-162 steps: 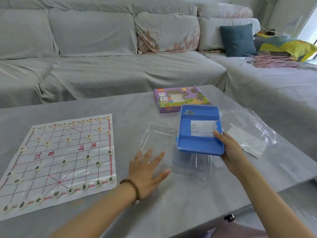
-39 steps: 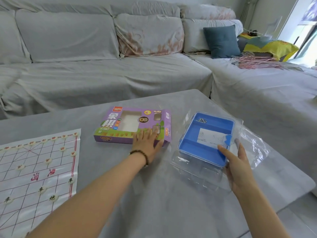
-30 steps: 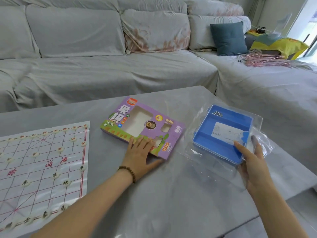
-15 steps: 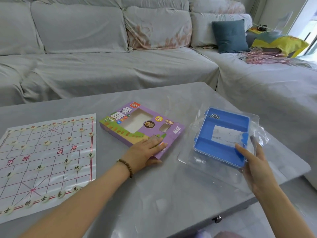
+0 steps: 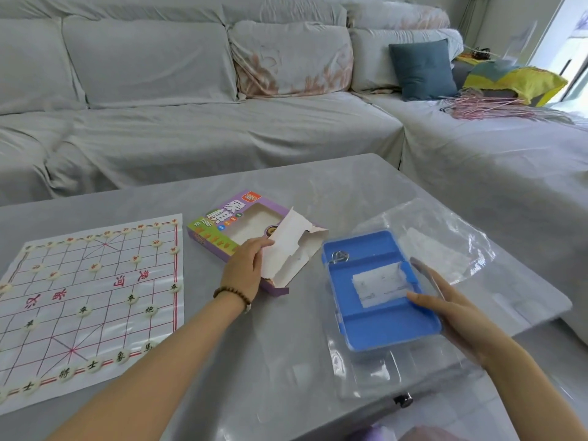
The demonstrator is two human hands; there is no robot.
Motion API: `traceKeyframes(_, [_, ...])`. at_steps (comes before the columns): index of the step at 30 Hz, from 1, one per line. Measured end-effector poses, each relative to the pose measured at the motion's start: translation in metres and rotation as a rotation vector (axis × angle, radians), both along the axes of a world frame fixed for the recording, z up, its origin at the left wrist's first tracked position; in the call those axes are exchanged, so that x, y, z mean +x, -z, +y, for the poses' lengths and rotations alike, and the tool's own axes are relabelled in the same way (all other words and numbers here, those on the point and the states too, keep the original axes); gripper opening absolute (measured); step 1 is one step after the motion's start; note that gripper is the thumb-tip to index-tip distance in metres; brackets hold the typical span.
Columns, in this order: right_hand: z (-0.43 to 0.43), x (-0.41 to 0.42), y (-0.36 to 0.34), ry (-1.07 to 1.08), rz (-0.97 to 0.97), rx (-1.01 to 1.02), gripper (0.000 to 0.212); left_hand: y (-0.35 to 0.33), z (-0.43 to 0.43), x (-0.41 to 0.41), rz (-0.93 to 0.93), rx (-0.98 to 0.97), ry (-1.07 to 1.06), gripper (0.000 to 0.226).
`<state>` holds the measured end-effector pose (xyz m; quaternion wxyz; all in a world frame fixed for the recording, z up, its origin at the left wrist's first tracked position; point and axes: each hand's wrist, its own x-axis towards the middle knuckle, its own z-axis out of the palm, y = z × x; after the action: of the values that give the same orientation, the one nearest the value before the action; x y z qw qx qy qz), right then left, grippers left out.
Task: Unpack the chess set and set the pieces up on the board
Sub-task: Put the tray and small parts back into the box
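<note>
The blue tray [image 5: 378,326] has three parts. A small metal ring [image 5: 339,256] lies in the far part and one white paper [image 5: 380,284] in the middle part. The right hand [image 5: 451,310] grips the tray's right side, thumb inside. The left hand [image 5: 245,268] pinches the open flap [image 5: 286,246] of the one purple box [image 5: 222,224], just left of the tray. One board [image 5: 89,300] with round pieces [image 5: 149,310] lies left of the left hand.
</note>
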<state>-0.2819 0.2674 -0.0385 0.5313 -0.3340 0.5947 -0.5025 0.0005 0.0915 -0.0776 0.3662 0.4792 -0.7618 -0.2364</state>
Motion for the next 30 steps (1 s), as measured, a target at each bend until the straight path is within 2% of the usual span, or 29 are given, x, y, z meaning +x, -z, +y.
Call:
traceKeyframes(2, [0.0,0.001,0.002,-0.038,0.023,0.016,0.064,0.003,0.003,0.001,-0.093,0.073,-0.04,0.033])
traceKeyframes(5, [-0.003,0.004,0.006,-0.069,0.042,0.049,0.059,0.008,0.008,0.003,-0.241,0.171,-0.111,0.05])
traceKeyframes(8, [-0.006,0.004,0.007,-0.089,0.049,0.076,0.057,0.008,0.012,0.007,-0.166,0.295,-0.04,0.07])
traceKeyframes(11, [-0.007,0.001,0.007,-0.143,0.042,0.116,0.061,0.002,0.008,0.016,-0.157,0.377,0.073,0.077])
traceKeyframes(17, [-0.013,0.006,0.011,-0.268,0.033,0.169,0.063,0.001,0.0,0.033,-0.18,0.417,0.182,0.067])
traceKeyframes(23, [-0.018,0.021,0.019,-0.458,0.006,0.187,0.072,0.001,0.005,0.027,-0.017,0.417,0.143,0.048])
traceKeyframes(30, [-0.028,0.021,0.02,-0.484,-0.037,0.231,0.069,-0.002,0.008,0.028,0.061,0.406,0.107,0.043])
